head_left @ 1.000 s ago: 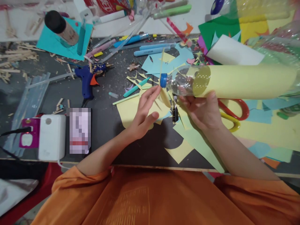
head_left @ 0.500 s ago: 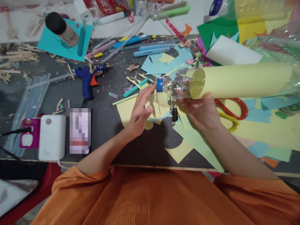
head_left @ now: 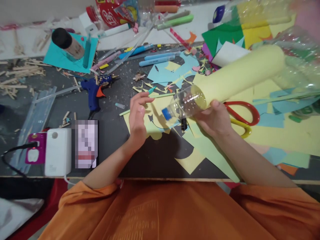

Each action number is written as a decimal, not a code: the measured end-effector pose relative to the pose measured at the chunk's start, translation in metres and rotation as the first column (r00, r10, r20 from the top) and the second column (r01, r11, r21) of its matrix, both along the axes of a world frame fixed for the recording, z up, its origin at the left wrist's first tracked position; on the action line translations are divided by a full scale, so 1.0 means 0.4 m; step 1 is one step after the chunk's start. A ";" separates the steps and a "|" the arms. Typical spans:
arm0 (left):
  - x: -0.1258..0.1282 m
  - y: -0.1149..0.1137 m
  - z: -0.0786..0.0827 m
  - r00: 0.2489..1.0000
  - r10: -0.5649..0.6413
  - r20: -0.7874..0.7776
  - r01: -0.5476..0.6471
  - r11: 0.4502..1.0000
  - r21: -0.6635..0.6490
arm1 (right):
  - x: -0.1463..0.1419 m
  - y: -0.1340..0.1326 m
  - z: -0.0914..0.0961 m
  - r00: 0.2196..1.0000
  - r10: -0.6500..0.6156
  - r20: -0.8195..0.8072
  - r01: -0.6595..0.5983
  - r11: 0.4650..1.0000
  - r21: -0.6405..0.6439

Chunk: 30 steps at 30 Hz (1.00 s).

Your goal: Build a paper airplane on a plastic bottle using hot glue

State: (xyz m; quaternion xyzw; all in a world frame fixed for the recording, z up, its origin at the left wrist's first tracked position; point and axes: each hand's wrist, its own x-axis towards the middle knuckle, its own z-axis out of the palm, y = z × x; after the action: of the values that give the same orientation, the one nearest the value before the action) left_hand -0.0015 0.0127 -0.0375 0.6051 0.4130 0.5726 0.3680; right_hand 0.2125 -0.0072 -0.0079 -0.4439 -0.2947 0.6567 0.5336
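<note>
Light, thin-walled and probably slick, the clear bottle [head_left: 186, 102] sits tilted in the closed grip of the right hand [head_left: 217, 119] at its shoulder (likely the stiffest hold, beside the yellow paper sleeve [head_left: 240, 75]), blue cap [head_left: 166, 114] toward the loose, empty grip of the left hand [head_left: 137, 116].

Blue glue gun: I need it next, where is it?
Head view: the blue glue gun lies on the dark table, left of the left hand, beyond the white charger; the right hand holds the bottle farther right.

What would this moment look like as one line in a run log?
right hand: grips clear plastic bottle wrapped in yellow paper, tilted | left hand: open, beside its blue cap | nearby: red-and-yellow scissors
</note>
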 end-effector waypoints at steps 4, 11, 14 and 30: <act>0.004 0.006 0.016 0.993 0.034 0.117 -0.023 0.995 -0.101 | -0.002 -0.003 -0.005 0.996 0.085 0.007 -0.085 0.995 -0.050; 0.021 0.001 0.041 0.926 -0.220 0.307 0.332 0.861 -0.386 | -0.027 -0.037 -0.006 0.985 0.161 0.058 -0.156 0.984 -0.082; 0.028 -0.006 0.031 0.847 -0.418 0.327 0.526 0.748 -0.406 | -0.042 -0.053 -0.006 0.971 0.230 0.059 -0.228 0.973 -0.041; 0.006 0.025 0.033 0.960 -0.120 0.255 0.214 0.898 -0.384 | -0.085 -0.100 -0.013 0.892 0.410 0.192 -0.418 0.908 0.002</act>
State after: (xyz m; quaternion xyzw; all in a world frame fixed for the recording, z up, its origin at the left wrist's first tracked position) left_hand 0.0008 0.0227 -0.0245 0.4797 0.4252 0.5048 0.5781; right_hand 0.1785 -0.0470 -0.0133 -0.4189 -0.4457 0.7040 0.3609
